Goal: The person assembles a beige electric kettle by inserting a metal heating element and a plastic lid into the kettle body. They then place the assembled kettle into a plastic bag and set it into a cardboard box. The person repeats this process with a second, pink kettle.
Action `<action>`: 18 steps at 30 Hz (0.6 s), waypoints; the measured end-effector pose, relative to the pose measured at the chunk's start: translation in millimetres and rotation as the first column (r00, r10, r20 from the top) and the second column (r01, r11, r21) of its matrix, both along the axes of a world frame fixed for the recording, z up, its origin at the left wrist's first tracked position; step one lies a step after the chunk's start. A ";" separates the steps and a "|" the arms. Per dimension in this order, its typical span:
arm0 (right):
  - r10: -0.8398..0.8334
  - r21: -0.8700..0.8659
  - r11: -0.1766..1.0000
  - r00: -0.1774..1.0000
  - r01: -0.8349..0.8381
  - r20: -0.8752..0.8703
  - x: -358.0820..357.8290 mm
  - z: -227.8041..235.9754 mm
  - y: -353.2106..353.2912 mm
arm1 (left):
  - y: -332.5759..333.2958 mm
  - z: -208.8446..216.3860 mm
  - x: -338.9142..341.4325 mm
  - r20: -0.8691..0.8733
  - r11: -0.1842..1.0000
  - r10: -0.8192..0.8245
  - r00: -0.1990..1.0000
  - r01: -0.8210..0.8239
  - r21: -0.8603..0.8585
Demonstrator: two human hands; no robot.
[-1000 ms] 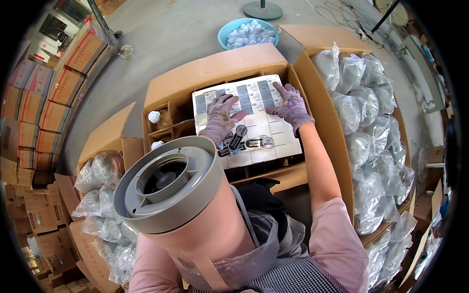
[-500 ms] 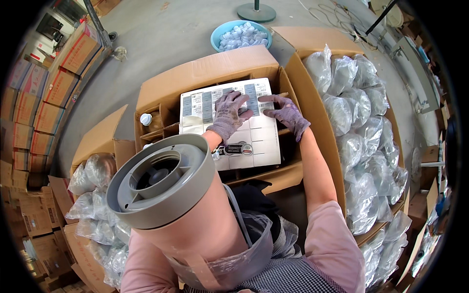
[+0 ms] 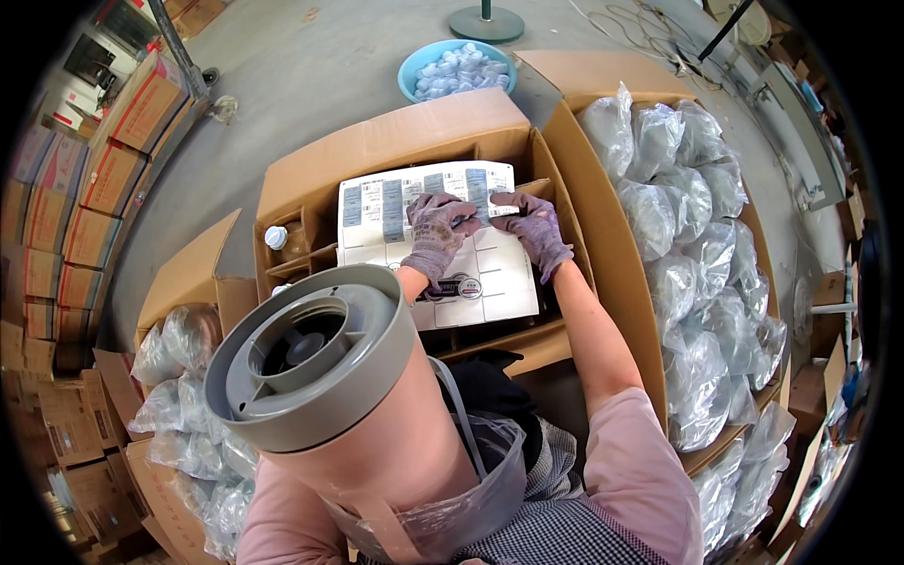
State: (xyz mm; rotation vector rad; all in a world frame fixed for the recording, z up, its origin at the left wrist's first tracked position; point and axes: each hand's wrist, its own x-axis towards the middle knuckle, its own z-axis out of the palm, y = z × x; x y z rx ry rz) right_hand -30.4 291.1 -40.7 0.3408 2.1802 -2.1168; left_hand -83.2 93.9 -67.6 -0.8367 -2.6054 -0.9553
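Observation:
A white label sheet (image 3: 504,273) lies across the top of an open, divided cardboard carton (image 3: 405,122) in front of me. Printed grey-blue labels with barcodes fill its far part; its near part shows blank backing in a grid. Both hands wear purple-grey knit gloves. My left hand (image 3: 436,240) rests on the sheet with curled fingers, thumb close to the forefinger; what lies between them is hidden. My right hand (image 3: 537,229) pinches a label (image 3: 499,207) at the sheet's right side. Beside my left wrist is a small dark oblong thing (image 3: 454,289) with a round light end.
A white-capped bottle (image 3: 275,237) stands in a left compartment. Bagged clear items (image 3: 692,226) fill the right carton, more bags (image 3: 188,377) the left. Beyond is a blue basin (image 3: 407,80) of pale caps. A grey-rimmed pink cylinder (image 3: 311,348) juts up before my chest. Stacked cartons (image 3: 104,169) line the left.
My right hand has moved left and closed in on the label at the sheet's edge. The left hand's thumb and fingers have drawn closer together. My view has shifted slightly.

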 end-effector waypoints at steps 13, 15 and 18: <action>-0.059 0.030 0.998 0.998 0.059 0.023 -7.5 0.3 8.1 | -0.1 0.7 12.7 -0.056 0.994 0.111 0.992 -0.112 -0.004; -0.076 0.094 0.993 0.996 0.070 0.055 -10.3 3.0 6.7 | 1.5 0.5 15.0 -0.042 0.992 0.124 0.991 -0.125 -0.026; -0.124 0.032 0.992 0.991 0.125 -0.049 -13.7 -7.2 7.5 | 4.0 1.0 13.9 -0.027 0.991 0.127 0.992 -0.128 -0.032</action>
